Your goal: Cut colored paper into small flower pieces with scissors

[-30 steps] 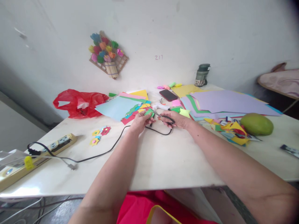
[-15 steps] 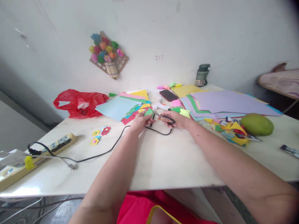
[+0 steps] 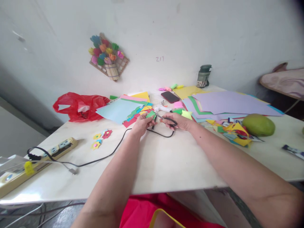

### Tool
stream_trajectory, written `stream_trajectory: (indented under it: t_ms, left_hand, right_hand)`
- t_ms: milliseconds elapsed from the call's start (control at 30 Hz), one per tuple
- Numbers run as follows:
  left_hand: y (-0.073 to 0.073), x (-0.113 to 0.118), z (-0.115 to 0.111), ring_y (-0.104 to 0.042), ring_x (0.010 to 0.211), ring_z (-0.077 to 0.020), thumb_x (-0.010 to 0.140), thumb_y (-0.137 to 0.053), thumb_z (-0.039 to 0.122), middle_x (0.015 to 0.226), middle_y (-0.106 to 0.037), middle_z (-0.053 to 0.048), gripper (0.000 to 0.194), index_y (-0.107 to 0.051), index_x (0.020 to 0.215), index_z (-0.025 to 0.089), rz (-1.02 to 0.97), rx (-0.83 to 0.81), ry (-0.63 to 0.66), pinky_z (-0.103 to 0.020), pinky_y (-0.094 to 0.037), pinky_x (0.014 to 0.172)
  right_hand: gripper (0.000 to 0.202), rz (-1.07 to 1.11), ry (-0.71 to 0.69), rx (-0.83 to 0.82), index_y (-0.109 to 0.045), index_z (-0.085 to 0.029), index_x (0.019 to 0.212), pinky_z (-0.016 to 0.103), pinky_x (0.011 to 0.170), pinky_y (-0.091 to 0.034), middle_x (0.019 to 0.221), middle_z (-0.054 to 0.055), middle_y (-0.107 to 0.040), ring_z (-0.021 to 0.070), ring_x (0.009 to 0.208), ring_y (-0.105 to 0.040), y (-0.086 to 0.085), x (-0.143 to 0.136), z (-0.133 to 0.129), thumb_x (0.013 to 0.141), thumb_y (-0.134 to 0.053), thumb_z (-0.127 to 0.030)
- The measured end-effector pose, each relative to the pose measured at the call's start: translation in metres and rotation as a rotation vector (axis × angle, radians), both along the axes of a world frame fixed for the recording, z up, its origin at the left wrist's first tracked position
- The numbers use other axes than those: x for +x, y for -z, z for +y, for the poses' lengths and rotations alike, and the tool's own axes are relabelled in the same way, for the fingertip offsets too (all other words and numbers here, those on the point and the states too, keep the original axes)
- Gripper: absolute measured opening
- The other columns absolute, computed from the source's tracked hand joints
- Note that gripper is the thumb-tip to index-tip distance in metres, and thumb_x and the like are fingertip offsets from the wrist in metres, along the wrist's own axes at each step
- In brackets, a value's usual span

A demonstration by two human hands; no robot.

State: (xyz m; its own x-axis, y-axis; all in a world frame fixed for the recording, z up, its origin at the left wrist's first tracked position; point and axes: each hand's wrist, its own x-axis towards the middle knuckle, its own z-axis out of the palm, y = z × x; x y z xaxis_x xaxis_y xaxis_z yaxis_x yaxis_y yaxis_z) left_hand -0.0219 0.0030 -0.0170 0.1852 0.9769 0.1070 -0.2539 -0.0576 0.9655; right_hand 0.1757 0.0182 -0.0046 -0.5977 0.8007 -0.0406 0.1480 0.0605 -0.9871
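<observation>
My left hand (image 3: pixel 142 124) pinches a small green paper piece (image 3: pixel 151 114) near the middle of the table. Just to its right, my right hand (image 3: pixel 177 121) has its fingers in the black handles of a pair of scissors (image 3: pixel 170 120). The blades point left toward the green paper; whether they touch it is too small to tell. Behind the hands is a white glue gun (image 3: pixel 163 108), partly hidden. Cut strips of red, blue and green paper (image 3: pixel 133 116) lie beyond my left hand. Small paper flowers (image 3: pixel 97 145) rest to the left.
A red plastic bag (image 3: pixel 80 106) and power strip (image 3: pixel 59 148) are at left, with a black cable (image 3: pixel 104 157) running toward the hands. Coloured sheets (image 3: pixel 228 102), paper scraps (image 3: pixel 237 133) and a green fruit (image 3: pixel 258 124) are at right. Behind are a phone (image 3: pixel 170 97) and a bottle (image 3: pixel 203 76).
The view has shifted slightly, so things appear a little further left. Both hands keep nearly the same pose, still holding the green paper and the scissors.
</observation>
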Motion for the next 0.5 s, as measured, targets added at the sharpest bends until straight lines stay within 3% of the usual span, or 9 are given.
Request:
stream_trajectory:
  t_ms: [300, 500]
  left_hand:
    - [0.0036, 0.0013, 0.0033, -0.056, 0.054, -0.0077, 0.065, -0.08, 0.03, 0.06, -0.058, 0.003, 0.034, -0.052, 0.078, 0.015, -0.013, -0.01, -0.025, -0.023, -0.052, 0.065]
    - [0.0056, 0.001, 0.0042, -0.055, 0.052, -0.0068, 0.066, -0.079, 0.031, 0.061, -0.059, 0.002, 0.032, -0.055, 0.079, 0.014, -0.01, -0.004, -0.004, -0.023, -0.052, 0.066]
  right_hand:
    - [0.026, -0.06, -0.009, 0.119, -0.057, -0.016, 0.085, 0.016, 0.032, -0.024, 0.055, -0.004, -0.052, 0.0056, 0.04, -0.044, 0.0046, 0.0038, 0.0023, 0.083, -0.061, -0.042]
    - [0.024, -0.034, -0.006, 0.083, -0.055, -0.016, 0.082, 0.018, 0.034, -0.026, 0.056, -0.004, -0.052, 0.0061, 0.042, -0.044, 0.0042, 0.0031, 0.002, 0.082, -0.06, -0.04]
